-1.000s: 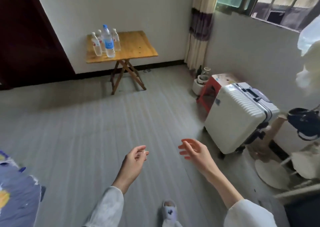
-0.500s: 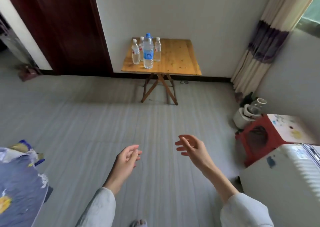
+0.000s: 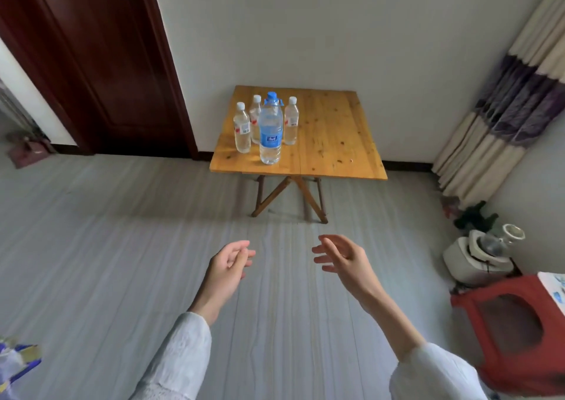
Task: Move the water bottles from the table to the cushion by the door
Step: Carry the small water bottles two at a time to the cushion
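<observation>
A first-person view looks down across a grey striped floor (image 3: 122, 246) toward a small wooden folding table (image 3: 330, 136) set against a pale wall (image 3: 336, 26); four water bottles stand upright in a tight cluster on the left half of the tabletop. The largest, a blue-capped bottle (image 3: 270, 130) with a blue label, stands nearest the front edge; three smaller white-capped bottles sit close behind and beside it — one to its left (image 3: 242, 129), one mostly hidden behind it (image 3: 255, 115), one to its right (image 3: 291, 123); whether any of them touch cannot be told. Two bare hands reach forward low in the view, both well short of the table and holding nothing. The left hand (image 3: 227, 266) has its fingers loosely curled, the thumb lying close against the fingertips; the right hand (image 3: 344, 259) is open with fingers spread and slightly bent, palm turned inward toward the left hand. Both forearms come out of loose white sleeves (image 3: 180, 357) at the bottom edge. A dark reddish-brown door (image 3: 101, 63) stands to the left of the table; a striped cream and purple curtain (image 3: 504, 109) hangs at the right. Lower right, a red plastic stool (image 3: 507, 332) sits on the floor; behind it is a white appliance (image 3: 477, 256) with a clear jug on top. A blurred blue and yellow patterned thing (image 3: 16, 360) shows at the bottom left corner — too little is visible to name it.
</observation>
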A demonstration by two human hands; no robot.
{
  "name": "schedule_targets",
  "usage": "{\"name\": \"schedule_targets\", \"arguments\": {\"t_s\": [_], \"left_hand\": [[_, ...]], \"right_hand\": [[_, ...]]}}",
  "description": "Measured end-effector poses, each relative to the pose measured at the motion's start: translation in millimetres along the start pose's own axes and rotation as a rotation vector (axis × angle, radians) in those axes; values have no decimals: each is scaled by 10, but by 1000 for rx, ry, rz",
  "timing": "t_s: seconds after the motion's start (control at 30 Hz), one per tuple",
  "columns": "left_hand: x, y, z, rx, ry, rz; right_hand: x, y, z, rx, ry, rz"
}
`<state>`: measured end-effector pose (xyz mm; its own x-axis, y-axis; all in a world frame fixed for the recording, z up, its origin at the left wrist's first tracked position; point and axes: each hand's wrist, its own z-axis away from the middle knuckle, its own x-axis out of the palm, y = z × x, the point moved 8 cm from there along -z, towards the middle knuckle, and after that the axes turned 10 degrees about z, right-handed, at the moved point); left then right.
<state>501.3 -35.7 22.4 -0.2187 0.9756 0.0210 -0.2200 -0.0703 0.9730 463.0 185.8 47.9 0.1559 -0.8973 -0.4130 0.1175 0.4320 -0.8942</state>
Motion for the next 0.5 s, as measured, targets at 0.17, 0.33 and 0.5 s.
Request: {"name": "schedule_targets", "arguments": {"t_s": [0.17, 0.33, 0.5], "left_hand": [[150, 207, -930, -7, -55, -37], [299, 336, -1827, -5, -63, -79], [471, 780, -2930, 80, -32, -86]], "right_hand": [[-91, -138, -949, 26, 25, -6], [-130, -244, -1949, 16, 8, 2], [-236, -494, -3145, -15, -12, -5]]}}
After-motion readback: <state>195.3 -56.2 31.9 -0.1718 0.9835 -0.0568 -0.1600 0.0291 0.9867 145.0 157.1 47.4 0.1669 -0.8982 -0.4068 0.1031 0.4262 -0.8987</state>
